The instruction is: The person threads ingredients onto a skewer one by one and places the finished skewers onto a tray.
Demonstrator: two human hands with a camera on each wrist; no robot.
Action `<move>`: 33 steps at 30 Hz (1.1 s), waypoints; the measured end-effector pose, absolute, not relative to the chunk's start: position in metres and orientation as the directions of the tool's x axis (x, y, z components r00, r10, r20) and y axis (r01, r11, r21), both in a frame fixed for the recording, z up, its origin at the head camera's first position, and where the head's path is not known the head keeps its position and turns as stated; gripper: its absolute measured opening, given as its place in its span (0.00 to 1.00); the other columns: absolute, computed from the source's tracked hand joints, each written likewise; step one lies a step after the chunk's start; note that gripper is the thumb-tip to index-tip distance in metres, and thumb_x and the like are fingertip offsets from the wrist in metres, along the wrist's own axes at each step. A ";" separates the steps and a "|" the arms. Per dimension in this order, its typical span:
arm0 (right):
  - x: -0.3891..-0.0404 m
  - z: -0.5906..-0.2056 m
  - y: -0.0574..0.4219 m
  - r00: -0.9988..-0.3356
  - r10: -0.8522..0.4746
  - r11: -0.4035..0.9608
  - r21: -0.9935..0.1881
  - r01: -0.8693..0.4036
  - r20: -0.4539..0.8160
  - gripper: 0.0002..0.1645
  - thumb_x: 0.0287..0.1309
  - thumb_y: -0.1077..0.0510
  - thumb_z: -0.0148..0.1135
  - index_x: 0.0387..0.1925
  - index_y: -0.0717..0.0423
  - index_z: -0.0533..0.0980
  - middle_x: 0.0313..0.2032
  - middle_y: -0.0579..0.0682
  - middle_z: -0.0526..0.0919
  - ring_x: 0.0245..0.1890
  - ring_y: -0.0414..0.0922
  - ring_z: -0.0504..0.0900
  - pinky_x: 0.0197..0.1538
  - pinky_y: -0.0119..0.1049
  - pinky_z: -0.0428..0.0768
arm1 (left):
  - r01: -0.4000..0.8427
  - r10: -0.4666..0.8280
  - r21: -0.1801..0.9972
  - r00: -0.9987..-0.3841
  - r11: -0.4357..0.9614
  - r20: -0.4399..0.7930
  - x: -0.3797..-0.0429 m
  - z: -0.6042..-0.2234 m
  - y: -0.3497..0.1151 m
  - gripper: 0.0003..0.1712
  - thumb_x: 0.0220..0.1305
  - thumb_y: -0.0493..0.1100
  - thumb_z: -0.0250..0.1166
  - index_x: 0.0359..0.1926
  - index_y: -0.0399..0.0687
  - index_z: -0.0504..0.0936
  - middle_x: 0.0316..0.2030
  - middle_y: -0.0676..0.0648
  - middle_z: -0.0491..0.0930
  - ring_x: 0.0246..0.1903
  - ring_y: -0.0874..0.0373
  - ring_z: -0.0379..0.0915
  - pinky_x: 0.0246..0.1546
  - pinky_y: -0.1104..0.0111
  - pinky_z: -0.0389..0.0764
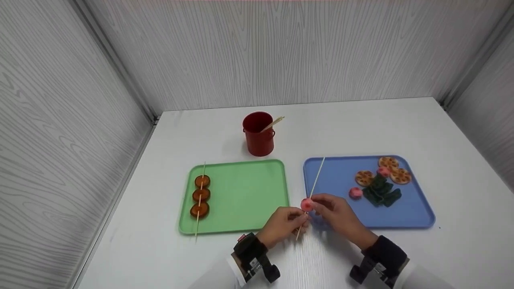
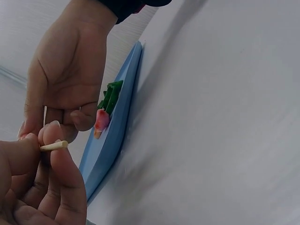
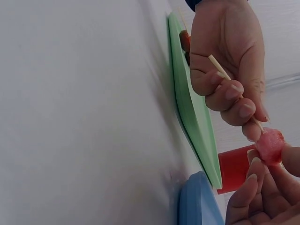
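My left hand (image 1: pixel 283 224) pinches a thin wooden skewer (image 1: pixel 317 176) near its lower end; the blunt tip (image 2: pixel 58 146) sticks out past the fingers in the left wrist view. On that skewer sits a round pink piece of food (image 1: pixel 306 205), which my right hand (image 1: pixel 339 214) grips between thumb and fingers, close beside the left hand. The skewer slants up over the left edge of the blue tray (image 1: pixel 333 168). That tray bears two more pink pieces (image 1: pixel 355 193), dark green leafy pieces (image 1: pixel 379 192) and several lotus root slices (image 1: pixel 364 178).
Left of my hands lies a green tray (image 1: pixel 249 192). Along its left side is a skewer with three brown round slices (image 1: pixel 201 195). Behind the trays stands a red bucket (image 1: pixel 260 140) with skewers (image 1: pixel 274 123) leaning in it. Wood-grain panels (image 1: pixel 257 56) enclose the white table (image 1: pixel 140 188).
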State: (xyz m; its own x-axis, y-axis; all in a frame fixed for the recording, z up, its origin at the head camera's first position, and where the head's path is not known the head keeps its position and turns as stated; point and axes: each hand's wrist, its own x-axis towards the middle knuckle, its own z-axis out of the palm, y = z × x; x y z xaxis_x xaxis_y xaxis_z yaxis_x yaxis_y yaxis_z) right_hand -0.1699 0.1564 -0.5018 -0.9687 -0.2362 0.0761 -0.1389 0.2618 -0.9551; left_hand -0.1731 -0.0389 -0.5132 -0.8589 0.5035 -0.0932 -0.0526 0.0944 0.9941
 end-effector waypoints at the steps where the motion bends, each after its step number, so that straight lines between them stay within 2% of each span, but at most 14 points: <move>1: -0.170 -0.502 0.157 -0.969 -0.237 0.261 -0.956 -0.137 0.074 0.18 0.67 0.55 0.59 0.51 0.65 0.78 0.46 0.57 0.84 0.43 0.44 0.81 0.46 0.31 0.80 | -0.050 0.506 0.994 -0.858 0.094 -0.091 -0.173 -0.513 -0.039 0.12 0.69 0.36 0.59 0.41 0.28 0.82 0.31 0.39 0.84 0.25 0.64 0.76 0.27 0.74 0.80; 7: -0.169 -0.498 0.158 -0.969 -0.241 0.271 -0.956 -0.113 0.047 0.18 0.68 0.54 0.58 0.52 0.62 0.78 0.46 0.55 0.83 0.45 0.43 0.81 0.48 0.31 0.79 | -0.063 0.539 0.993 -0.836 0.099 -0.107 -0.172 -0.511 -0.038 0.10 0.69 0.32 0.58 0.44 0.25 0.79 0.33 0.36 0.82 0.27 0.62 0.77 0.30 0.72 0.82; 15: -0.172 -0.495 0.160 -0.968 -0.250 0.285 -0.953 -0.102 0.029 0.17 0.68 0.54 0.59 0.50 0.62 0.79 0.43 0.56 0.83 0.42 0.52 0.80 0.38 0.33 0.79 | -0.080 0.547 0.993 -0.829 0.089 -0.116 -0.171 -0.509 -0.039 0.10 0.68 0.31 0.58 0.45 0.25 0.78 0.35 0.35 0.82 0.27 0.62 0.78 0.30 0.72 0.82; 21: -0.176 -0.487 0.167 -0.982 -0.186 0.352 -0.931 -0.094 0.028 0.18 0.70 0.52 0.56 0.48 0.63 0.79 0.38 0.54 0.84 0.37 0.48 0.78 0.35 0.34 0.79 | -0.068 0.568 0.994 -0.816 0.089 -0.106 -0.170 -0.508 -0.040 0.10 0.68 0.31 0.59 0.45 0.27 0.79 0.31 0.43 0.81 0.27 0.61 0.77 0.29 0.71 0.82; 24: -0.180 -0.481 0.174 -0.986 -0.144 0.431 -0.892 -0.137 0.082 0.16 0.69 0.52 0.56 0.46 0.61 0.80 0.37 0.53 0.85 0.35 0.48 0.79 0.35 0.33 0.79 | -0.058 0.572 0.994 -0.814 0.092 -0.100 -0.169 -0.506 -0.040 0.09 0.68 0.31 0.59 0.45 0.30 0.80 0.31 0.46 0.81 0.27 0.61 0.77 0.28 0.71 0.82; 27: -0.184 -0.476 0.182 -0.976 -0.128 0.513 -0.831 -0.216 0.175 0.12 0.68 0.56 0.59 0.44 0.60 0.81 0.37 0.52 0.85 0.35 0.47 0.80 0.36 0.32 0.79 | -0.053 0.569 0.994 -0.816 0.098 -0.099 -0.168 -0.505 -0.040 0.09 0.67 0.31 0.59 0.46 0.33 0.81 0.32 0.45 0.82 0.27 0.61 0.77 0.29 0.70 0.82; 33: -0.193 -0.474 0.196 -0.952 -0.115 0.648 -0.704 -0.289 0.284 0.09 0.62 0.61 0.65 0.42 0.61 0.81 0.33 0.50 0.84 0.32 0.43 0.77 0.35 0.31 0.75 | -0.054 0.563 0.993 -0.820 0.106 -0.105 -0.166 -0.508 -0.042 0.09 0.67 0.31 0.59 0.45 0.32 0.82 0.32 0.43 0.82 0.27 0.62 0.77 0.29 0.69 0.83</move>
